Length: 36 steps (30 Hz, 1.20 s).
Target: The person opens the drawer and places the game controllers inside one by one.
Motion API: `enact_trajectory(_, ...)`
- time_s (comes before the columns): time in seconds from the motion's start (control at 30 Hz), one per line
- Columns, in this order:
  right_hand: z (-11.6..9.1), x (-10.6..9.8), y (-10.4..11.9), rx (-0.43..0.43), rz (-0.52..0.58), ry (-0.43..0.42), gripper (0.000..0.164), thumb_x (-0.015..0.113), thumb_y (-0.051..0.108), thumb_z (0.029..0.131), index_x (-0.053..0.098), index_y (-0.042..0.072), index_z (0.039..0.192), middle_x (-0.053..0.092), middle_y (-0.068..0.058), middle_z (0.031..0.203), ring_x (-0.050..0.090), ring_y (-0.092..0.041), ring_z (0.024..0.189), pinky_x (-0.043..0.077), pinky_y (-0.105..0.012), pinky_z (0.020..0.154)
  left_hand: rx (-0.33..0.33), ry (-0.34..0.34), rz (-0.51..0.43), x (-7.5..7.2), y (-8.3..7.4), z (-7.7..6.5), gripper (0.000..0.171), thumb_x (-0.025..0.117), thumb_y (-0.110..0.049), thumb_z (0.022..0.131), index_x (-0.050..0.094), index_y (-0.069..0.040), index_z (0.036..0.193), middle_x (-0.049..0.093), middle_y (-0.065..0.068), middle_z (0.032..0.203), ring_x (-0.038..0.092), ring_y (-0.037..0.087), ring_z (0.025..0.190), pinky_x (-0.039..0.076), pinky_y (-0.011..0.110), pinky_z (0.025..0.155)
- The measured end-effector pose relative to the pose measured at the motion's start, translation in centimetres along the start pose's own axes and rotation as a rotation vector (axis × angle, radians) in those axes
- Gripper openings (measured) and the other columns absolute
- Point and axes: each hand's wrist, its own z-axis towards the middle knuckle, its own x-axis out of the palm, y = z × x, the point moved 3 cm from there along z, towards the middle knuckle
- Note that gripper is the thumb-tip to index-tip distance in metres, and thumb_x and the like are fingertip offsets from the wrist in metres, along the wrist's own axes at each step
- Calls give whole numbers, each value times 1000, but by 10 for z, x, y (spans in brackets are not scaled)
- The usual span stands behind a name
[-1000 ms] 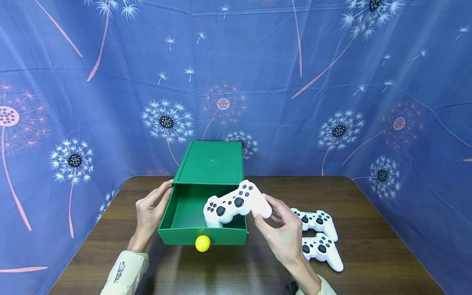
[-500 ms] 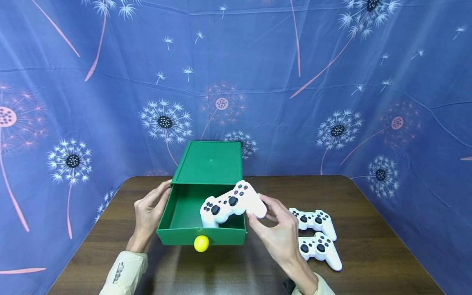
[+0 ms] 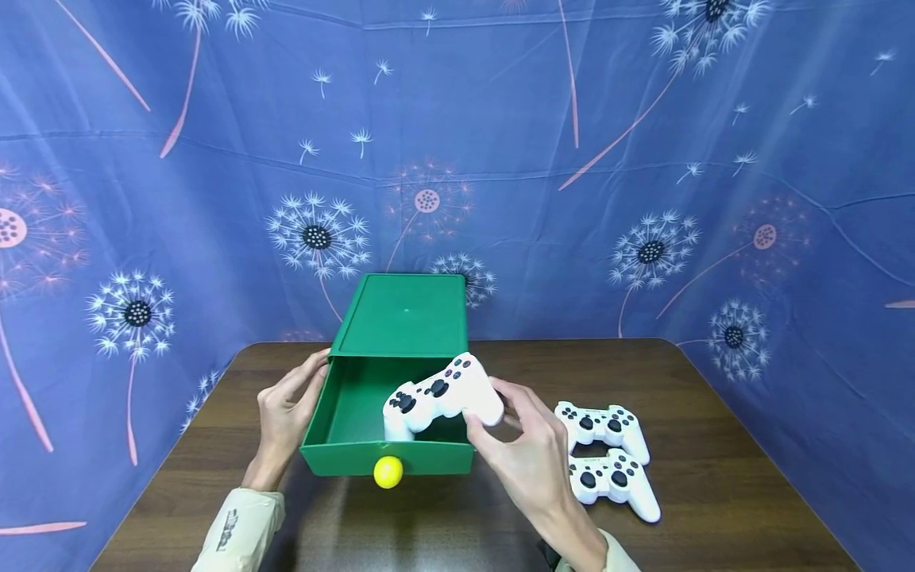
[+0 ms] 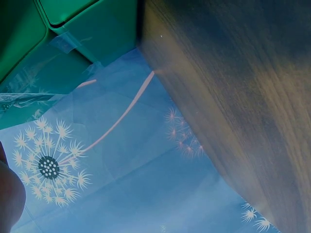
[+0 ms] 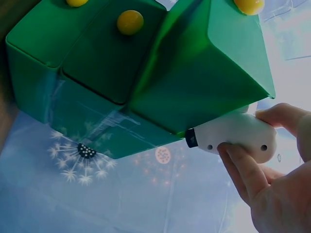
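Note:
A white game controller (image 3: 429, 400) is tilted over the pulled-out green drawer (image 3: 443, 459), its left grip dipping behind the drawer's front wall. My right hand (image 3: 536, 457) pinches the controller's right grip between thumb and fingers. In the right wrist view the controller (image 5: 233, 133) shows its underside beside the drawer wall. My left hand (image 3: 282, 417) touches the left side of the green drawer unit (image 3: 400, 318), fingers fairly straight; some fingertips are hidden behind it. A yellow round knob (image 3: 388, 472) sits on the drawer front.
Two more white controllers, one farther (image 3: 611, 425) and one nearer (image 3: 622, 483), lie on the brown wooden table (image 3: 715, 445) at right. In the right wrist view, lower drawers bear yellow knobs (image 5: 130, 22). Clear tape (image 4: 65, 42) crosses the unit's side. A blue dandelion-print cloth (image 3: 500, 103) hangs behind.
My right hand has moved the controller slightly left and a little farther over the drawer. The left hand keeps its place on the unit's side. The whole head view has shifted slightly.

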Motion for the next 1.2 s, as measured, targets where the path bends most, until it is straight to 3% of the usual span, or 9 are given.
enact_trajectory(0.5,-3,7,8,-38,-14,21,47,92,2,71,73,-1,114,74,-9,103,74,-18,87,60,-19,74,-13,-1,14,-2,0,-2,44,71,32,73,75,12,111,74,26,106,68,-2,103,53,11,85)
enact_trajectory(0.97,-3,15,4,77,32,113,45,92,7,76,73,1,116,74,-7,108,74,-16,92,59,-18,78,-13,11,7,0,-2,0,46,71,32,74,74,10,114,74,24,109,69,0,104,53,13,86)
enact_trajectory(1.2,1,18,4,66,-4,162,45,91,13,78,74,2,118,73,-6,110,74,-13,90,61,-24,75,-13,9,1,0,-2,1,44,70,34,73,73,14,112,74,27,108,68,-1,105,53,12,86)
